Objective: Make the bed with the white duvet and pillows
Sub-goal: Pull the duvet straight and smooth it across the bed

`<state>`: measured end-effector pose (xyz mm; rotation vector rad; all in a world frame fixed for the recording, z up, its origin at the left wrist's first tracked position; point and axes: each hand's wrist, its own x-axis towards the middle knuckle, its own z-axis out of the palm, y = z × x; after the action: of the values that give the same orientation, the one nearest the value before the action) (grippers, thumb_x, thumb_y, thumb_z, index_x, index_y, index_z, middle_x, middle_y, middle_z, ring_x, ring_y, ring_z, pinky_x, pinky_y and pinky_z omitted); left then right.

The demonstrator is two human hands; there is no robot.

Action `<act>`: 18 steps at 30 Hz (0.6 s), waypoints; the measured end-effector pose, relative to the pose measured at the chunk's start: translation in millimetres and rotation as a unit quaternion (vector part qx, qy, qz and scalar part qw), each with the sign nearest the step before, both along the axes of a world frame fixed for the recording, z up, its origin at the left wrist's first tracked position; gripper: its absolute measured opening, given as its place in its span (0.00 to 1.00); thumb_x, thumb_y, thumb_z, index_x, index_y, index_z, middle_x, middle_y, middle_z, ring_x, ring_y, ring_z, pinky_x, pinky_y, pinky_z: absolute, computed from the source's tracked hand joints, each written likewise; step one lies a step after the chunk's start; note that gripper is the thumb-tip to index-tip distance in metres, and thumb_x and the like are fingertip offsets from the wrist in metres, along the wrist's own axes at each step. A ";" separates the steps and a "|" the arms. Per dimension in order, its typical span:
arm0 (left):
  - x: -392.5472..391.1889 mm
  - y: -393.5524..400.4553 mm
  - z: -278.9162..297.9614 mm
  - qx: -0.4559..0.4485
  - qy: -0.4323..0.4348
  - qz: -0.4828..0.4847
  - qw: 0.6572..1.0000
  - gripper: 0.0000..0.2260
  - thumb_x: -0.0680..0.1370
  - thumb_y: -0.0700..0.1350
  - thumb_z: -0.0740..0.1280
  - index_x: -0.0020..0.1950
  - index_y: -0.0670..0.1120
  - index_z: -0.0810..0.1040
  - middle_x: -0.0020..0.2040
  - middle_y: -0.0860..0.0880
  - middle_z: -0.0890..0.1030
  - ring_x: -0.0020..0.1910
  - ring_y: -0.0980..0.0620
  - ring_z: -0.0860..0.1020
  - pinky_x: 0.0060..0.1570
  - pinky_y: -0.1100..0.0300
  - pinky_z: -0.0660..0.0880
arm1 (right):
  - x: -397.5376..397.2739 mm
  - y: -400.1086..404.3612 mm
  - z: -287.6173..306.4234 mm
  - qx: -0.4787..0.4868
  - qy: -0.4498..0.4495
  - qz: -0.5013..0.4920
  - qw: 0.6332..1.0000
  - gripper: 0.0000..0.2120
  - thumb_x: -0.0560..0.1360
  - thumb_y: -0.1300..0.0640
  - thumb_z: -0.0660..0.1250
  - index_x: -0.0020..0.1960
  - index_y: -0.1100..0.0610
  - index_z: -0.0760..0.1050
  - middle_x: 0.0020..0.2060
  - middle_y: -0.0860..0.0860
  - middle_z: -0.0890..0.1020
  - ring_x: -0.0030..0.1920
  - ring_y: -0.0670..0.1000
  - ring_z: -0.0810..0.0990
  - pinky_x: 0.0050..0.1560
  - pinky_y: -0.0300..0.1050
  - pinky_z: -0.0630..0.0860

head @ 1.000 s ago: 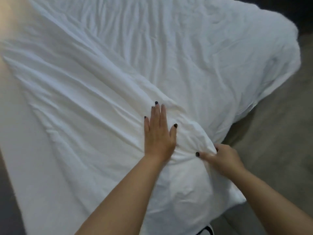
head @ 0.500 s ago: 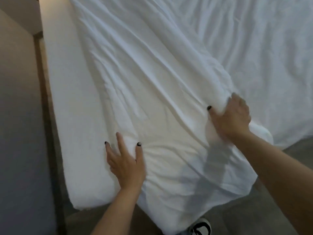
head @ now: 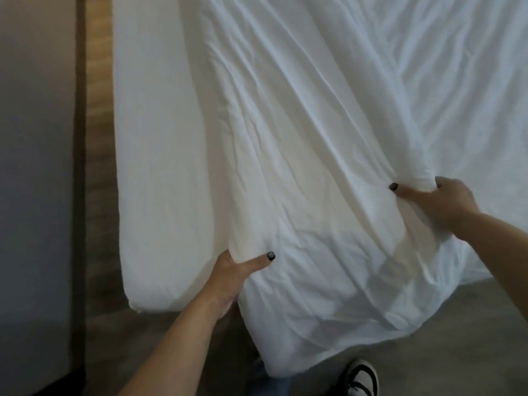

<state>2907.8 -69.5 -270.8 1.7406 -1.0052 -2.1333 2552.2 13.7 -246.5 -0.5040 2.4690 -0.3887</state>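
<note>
So, duvet [head: 328,138]: spread on mattress [head: 160,167], creased, near edge overhanging at 6 o'clock.
Left hand [head: 231,277]: pinching duvet edge, 7 o'clock.
Right hand [head: 440,200]: gripping a fold, 3 o'clock.
Progress: partway, I judge; smoothing left, pillows unseen.

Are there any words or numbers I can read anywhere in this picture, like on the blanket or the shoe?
None: no words, numbers or signs can be read here.
The white duvet is plain, with only wrinkles.
The bare mattress is plain too.
The shoe has a dark and white pattern, but it is too blurred to tell whether it carries a logo or letters.
The left hand and right hand gripping the duvet carry no writing.
</note>
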 end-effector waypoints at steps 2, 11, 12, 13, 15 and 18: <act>5.0 16.1 -9.7 0.002 -0.007 0.001 1.000 0.27 0.58 0.50 0.82 0.55 0.50 0.81 0.49 0.54 0.86 0.48 0.55 0.84 0.47 0.60 0.77 | -3.9 8.5 -0.8 -0.006 -0.056 -0.007 0.998 0.32 0.63 0.34 0.74 0.54 0.60 0.77 0.46 0.55 0.80 0.45 0.59 0.77 0.49 0.51 0.73; 12.6 86.6 -27.9 -0.012 -0.016 0.056 0.998 0.35 0.50 0.56 0.83 0.54 0.51 0.80 0.50 0.54 0.86 0.51 0.54 0.83 0.51 0.58 0.77 | -0.7 87.1 1.0 0.055 -0.204 0.034 0.977 0.59 0.33 0.32 0.80 0.60 0.58 0.76 0.52 0.56 0.81 0.53 0.60 0.79 0.61 0.60 0.75; 14.3 97.0 -26.4 0.000 -0.024 0.035 0.999 0.33 0.51 0.55 0.83 0.53 0.52 0.80 0.50 0.55 0.85 0.51 0.55 0.82 0.52 0.58 0.77 | 1.8 102.4 -3.0 0.053 -0.214 0.041 0.975 0.58 0.33 0.33 0.80 0.58 0.59 0.76 0.51 0.56 0.82 0.52 0.60 0.80 0.60 0.59 0.76; 15.9 109.8 -26.6 0.008 -0.037 0.015 0.999 0.30 0.53 0.54 0.83 0.53 0.52 0.79 0.51 0.54 0.85 0.52 0.55 0.81 0.54 0.57 0.76 | 6.0 118.1 -6.1 0.047 -0.229 0.045 0.971 0.56 0.34 0.34 0.81 0.57 0.59 0.76 0.51 0.55 0.82 0.52 0.59 0.80 0.58 0.58 0.77; 13.3 139.7 -26.7 0.005 -0.068 -0.007 0.998 0.24 0.61 0.48 0.84 0.52 0.53 0.77 0.51 0.54 0.82 0.51 0.57 0.79 0.57 0.58 0.74 | 12.7 150.4 -10.7 0.024 -0.265 0.039 0.963 0.50 0.39 0.36 0.81 0.57 0.57 0.76 0.51 0.55 0.83 0.51 0.58 0.81 0.57 0.58 0.78; 9.6 186.0 -33.1 0.004 -0.094 0.029 0.995 0.27 0.58 0.50 0.85 0.52 0.49 0.79 0.50 0.52 0.83 0.50 0.54 0.81 0.55 0.57 0.76 | 17.0 194.3 -17.8 -0.022 -0.271 0.033 0.962 0.43 0.53 0.37 0.80 0.61 0.59 0.77 0.51 0.54 0.83 0.52 0.56 0.81 0.58 0.56 0.78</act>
<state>2917.4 116.5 -303.9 1.9798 -0.9786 -1.9700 2569.2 208.0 -264.3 -0.4276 1.9136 -0.4836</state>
